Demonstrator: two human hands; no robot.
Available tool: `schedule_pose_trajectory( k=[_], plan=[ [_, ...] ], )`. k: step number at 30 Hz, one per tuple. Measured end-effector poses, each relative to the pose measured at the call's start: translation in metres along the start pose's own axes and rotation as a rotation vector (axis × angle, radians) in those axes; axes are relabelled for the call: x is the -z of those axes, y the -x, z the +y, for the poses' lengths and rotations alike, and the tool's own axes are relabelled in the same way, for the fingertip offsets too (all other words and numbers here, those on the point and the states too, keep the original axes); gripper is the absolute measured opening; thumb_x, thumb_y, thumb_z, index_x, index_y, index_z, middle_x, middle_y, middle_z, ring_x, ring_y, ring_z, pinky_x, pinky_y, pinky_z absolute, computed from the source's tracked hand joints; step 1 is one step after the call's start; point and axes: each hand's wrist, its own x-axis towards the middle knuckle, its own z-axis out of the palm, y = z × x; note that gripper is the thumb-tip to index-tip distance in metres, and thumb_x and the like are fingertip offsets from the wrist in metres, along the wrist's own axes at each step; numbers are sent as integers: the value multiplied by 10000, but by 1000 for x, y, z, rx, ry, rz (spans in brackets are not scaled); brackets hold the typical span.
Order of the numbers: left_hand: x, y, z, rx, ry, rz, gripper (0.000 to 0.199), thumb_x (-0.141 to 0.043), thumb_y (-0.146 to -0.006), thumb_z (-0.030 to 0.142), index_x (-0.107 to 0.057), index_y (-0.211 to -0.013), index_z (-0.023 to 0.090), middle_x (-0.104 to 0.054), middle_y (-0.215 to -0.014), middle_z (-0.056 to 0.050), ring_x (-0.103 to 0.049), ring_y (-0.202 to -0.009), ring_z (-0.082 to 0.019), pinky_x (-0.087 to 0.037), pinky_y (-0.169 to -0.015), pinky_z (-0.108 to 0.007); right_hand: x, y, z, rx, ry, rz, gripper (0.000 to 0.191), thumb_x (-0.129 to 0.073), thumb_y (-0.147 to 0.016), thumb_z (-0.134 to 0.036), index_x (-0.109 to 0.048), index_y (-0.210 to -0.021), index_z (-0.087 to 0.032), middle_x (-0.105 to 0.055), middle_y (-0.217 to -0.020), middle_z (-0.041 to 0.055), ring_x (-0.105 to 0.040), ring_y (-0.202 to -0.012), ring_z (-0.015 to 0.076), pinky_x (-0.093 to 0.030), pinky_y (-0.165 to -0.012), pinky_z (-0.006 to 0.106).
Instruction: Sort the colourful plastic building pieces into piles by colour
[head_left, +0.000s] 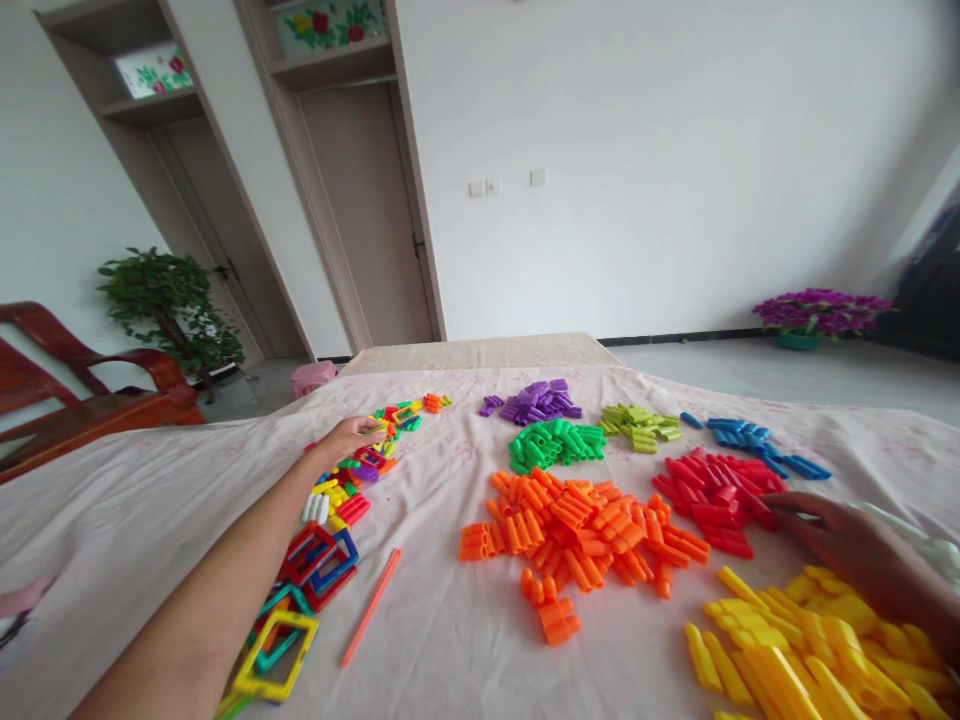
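Observation:
My left hand (349,440) reaches into a long row of mixed plastic building pieces (367,470) on the left. Its fingers are closed at the tips among small yellow and green parts, and what they grip is too small to make out. At the right, my right hand (847,540) is at the edge of a pile of red tube-shaped building blocks (709,485). Thumb and forefinger pinch the near end of a red block (759,512). Just below that hand lies a heap of yellow blocks (810,640).
Sorted piles include orange blocks (585,520), green blocks (555,445), purple blocks (541,402), lime blocks (641,425) and blue blocks (739,435). Magnetic frames (319,560) lie near my left forearm, beside an orange stick (373,605). A pale cloth (427,640) covers the table.

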Motion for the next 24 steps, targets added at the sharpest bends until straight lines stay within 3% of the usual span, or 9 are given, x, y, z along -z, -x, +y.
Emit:
schedule_pose_trajectory(
  k=[5, 11, 16, 24],
  plan=[
    [-8, 12, 13, -7, 274, -163, 454, -780, -709, 397, -631, -1053, 141, -687, -976, -98, -661, -797, -166, -541, -750, -278, -4, -1, 11, 8, 25, -20, 422, -532, -742, -590, -749, -962, -303, -744, -1020, 25, -693, -947, 309, -569, -774, 397],
    [-40, 17, 22, 0, 442, -301, 353, -623, -846, 436, -620, -1041, 143, -667, -855, -86, -651, -710, -148, -541, -674, -270, -3, 0, 7, 31, 43, -23, 442, -509, -763, -592, -749, -967, -283, -741, -1034, 32, -689, -963, 302, -567, -789, 377],
    [-67, 23, 26, 14, 414, -354, 389, -624, -839, 456, -614, -1092, 162, -662, -924, -94, -669, -792, -182, -527, -686, -280, -1, 1, 5, 68, 57, -33, 432, -508, -777, -564, -750, -975, -266, -738, -1045, 44, -692, -951, 299, -558, -809, 386],
    [-91, 24, 26, -17, 208, -366, 530, -742, -738, 442, -640, -1186, 178, -636, -853, -34, -598, -654, -122, -468, -633, -251, 4, 3, -10, 22, 62, -37, 448, -495, -780, -573, -744, -987, -263, -738, -1045, 37, -685, -970, 297, -546, -829, 377]
  ],
)
